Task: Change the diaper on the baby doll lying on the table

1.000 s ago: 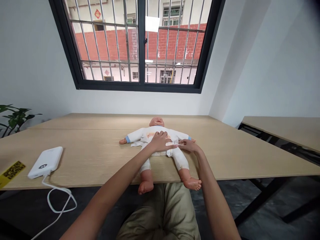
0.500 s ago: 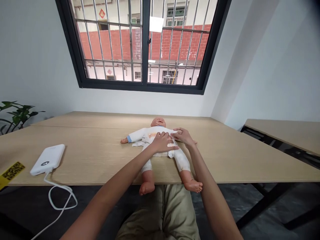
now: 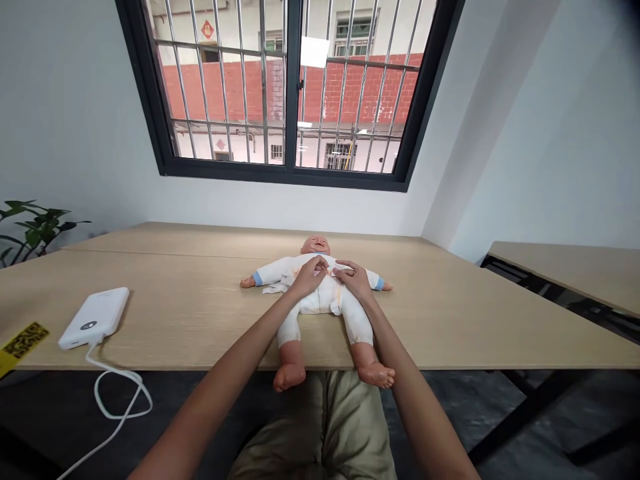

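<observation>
A baby doll point(image 3: 316, 245) lies on its back on the table, head towards the window and feet over the front edge. It wears a white outfit with blue cuffs point(image 3: 257, 277). Around its hips sits a white diaper point(image 3: 320, 300) with orange marks near the waist. My left hand point(image 3: 309, 276) is at the doll's belly, its fingers curled and pinching the diaper's upper edge. Close beside it, my right hand point(image 3: 354, 279) has thumb and fingers bent together at the same waist edge. The fingers partly cover what they pinch.
A white power bank point(image 3: 95, 319) with a white cable point(image 3: 120, 380) hanging off the edge lies on the wooden table point(image 3: 450, 320) at left. A yellow tag with a code point(image 3: 23, 347) is at the far left. A plant point(image 3: 37, 227) stands behind. Another table point(image 3: 575, 270) is at right.
My left hand has moved up from the diaper's front to the waist. My right hand has come inwards, closer to it, uncovering the doll's arm. The doll's legs have shifted slightly left.
</observation>
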The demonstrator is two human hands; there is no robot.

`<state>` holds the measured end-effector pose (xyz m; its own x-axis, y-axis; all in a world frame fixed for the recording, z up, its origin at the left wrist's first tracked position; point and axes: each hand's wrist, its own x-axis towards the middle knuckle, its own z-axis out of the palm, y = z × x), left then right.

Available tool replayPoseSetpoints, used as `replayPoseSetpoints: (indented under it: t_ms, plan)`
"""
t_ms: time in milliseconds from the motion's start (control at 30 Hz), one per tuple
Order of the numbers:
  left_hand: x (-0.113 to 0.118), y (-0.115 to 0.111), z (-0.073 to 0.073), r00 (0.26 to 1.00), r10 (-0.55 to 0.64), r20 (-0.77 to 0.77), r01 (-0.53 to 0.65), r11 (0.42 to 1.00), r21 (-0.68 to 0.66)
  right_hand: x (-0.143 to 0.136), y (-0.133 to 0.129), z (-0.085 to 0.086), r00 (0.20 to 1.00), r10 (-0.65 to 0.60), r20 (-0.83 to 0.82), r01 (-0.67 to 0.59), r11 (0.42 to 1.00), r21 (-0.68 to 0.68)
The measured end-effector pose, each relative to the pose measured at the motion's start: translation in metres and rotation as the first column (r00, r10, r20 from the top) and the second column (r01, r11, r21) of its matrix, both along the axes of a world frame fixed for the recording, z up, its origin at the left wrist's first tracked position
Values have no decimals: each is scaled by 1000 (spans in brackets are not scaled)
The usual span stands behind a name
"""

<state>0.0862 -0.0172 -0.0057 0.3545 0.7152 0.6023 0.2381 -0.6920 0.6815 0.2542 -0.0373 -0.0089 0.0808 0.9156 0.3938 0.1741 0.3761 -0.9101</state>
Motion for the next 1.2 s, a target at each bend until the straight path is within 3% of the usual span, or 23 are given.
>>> replayPoseSetpoints:
  t_ms: [200, 300, 467, 600, 867, 1067, 1200]
  plan:
    - [1, -1, -2, 999, 16, -42, -14, 999, 41, -2, 0, -5, 999, 33, -1, -33, 999, -5]
    - [1, -4, 0, 981, 134, -143, -123, 989, 84, -4, 1, -6, 999, 33, -10, -34, 999, -26]
    - [1, -11, 6, 881, 307, -360, -261, 950, 172, -4, 5, -7, 1000, -18, -4, 18, 999, -46]
    - [-1, -18, 11, 826, 389, -407, -345, 921, 180, -3, 7, -9, 1000, -9, -8, 9, 999, -40]
    - [-14, -9, 7, 865, 316, -390, -259, 946, 195, 2, 11, -11, 989, -92, -113, 93, 996, 1]
    - [-18, -9, 6, 871, 282, -403, -240, 959, 153, 3, 6, -10, 980, -47, 195, 23, 992, 122]
    - [-18, -10, 4, 876, 276, -395, -233, 960, 155, 2, 3, -9, 974, -56, 220, 30, 992, 122]
